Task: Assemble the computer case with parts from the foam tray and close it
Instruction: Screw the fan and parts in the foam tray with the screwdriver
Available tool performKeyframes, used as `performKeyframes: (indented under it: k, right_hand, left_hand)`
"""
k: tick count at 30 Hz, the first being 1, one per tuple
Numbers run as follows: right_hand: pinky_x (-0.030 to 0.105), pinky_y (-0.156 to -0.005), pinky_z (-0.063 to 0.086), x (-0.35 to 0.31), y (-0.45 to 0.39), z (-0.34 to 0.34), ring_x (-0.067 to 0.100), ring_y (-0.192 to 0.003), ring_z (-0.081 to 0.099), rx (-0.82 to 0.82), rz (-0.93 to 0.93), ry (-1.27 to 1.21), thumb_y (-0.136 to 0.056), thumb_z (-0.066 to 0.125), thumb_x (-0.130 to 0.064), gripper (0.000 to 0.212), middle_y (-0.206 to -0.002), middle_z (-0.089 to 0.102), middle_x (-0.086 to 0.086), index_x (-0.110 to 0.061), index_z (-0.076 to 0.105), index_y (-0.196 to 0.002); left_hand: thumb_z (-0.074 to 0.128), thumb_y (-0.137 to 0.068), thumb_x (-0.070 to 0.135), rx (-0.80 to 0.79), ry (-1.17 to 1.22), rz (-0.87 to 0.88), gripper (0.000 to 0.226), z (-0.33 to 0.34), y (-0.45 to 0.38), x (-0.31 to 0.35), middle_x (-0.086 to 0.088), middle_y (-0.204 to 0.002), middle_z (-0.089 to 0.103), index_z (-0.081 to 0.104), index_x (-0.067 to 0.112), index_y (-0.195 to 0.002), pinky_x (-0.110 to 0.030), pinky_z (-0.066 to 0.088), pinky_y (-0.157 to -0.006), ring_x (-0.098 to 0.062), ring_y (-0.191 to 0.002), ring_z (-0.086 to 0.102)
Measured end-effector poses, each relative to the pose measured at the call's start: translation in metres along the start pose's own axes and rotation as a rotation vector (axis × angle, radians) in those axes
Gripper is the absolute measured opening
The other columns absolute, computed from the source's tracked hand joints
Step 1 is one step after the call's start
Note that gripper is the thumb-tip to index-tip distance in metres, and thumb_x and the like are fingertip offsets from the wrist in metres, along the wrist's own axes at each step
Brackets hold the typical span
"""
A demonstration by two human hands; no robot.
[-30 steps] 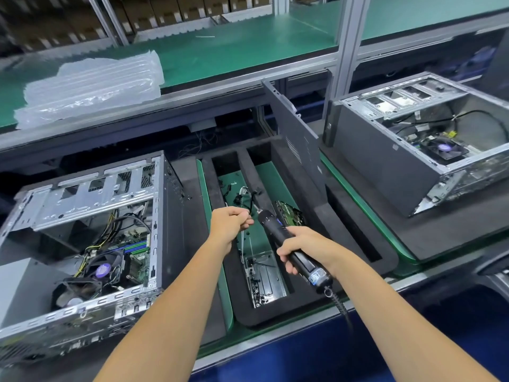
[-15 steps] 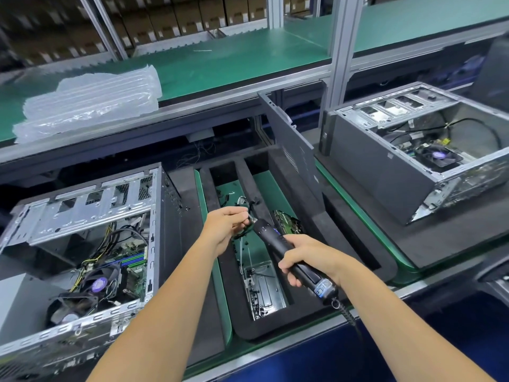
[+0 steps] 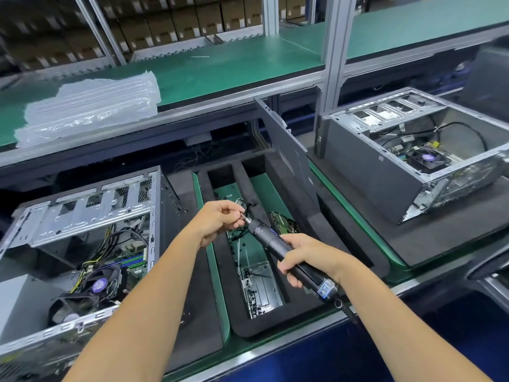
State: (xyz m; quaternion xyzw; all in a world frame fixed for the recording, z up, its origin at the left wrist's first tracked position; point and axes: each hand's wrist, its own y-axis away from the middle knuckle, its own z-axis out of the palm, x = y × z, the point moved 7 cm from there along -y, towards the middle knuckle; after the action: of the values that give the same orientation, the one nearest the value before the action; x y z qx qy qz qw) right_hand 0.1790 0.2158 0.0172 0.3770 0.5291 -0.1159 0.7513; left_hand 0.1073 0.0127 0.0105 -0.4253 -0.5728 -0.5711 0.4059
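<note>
1. Compared with a second ago, the left hand point(image 3: 220, 220) has drawn in to the tip of the electric screwdriver point(image 3: 283, 253). Its fingertips now pinch something small right at the bit. It is most likely a screw, though it is too small to be sure.
2. The right hand point(image 3: 305, 259) keeps its wrapped grip round the screwdriver's barrel, and the tool has risen slightly over the foam tray point(image 3: 275, 325), its cord trailing off the front edge.
3. As a judgement, this means a screw is being loaded on the bit, so fastening inside the open computer case point(image 3: 91, 244) on the left comes next; closing is not yet near.
4. Count of cases: two open ones, the left case beside the tray and a second case point(image 3: 407, 161) on its own black foam pad at the right.
5. Count of side panels: one, a dark side panel point(image 3: 286, 150) standing on edge in the tray's right slot, not yet on the case.
6. Parts in the tray: one metal bracket plate point(image 3: 260, 288) lying in the near slot with small loose screws scattered on it (too many and too small to count), and one green circuit card point(image 3: 283, 223) partly hidden behind the tool.
7. On the upper green counter point(image 3: 234, 67): one stack of clear air-cushion packaging point(image 3: 88, 106).
</note>
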Motion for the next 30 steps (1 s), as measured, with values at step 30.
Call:
performKeyframes:
  k: [30]
  right_hand:
    - [0.029, -0.047, 0.05, -0.058, -0.055, 0.276, 0.021, -0.049, 0.057, 0.08, -0.193, 0.022, -0.086, 0.061, 0.0, 0.067, -0.078, 0.059, 0.012, -0.025, 0.031, -0.14]
  left_hand:
    - [0.051, -0.094, 0.014, 0.104, 0.277, 0.054, 0.023, -0.203, 0.174, 0.031, 0.001, -0.068, 0.062, 0.071, 0.009, -0.082, -0.02, 0.053, -0.054, -0.009, -0.056, 0.058]
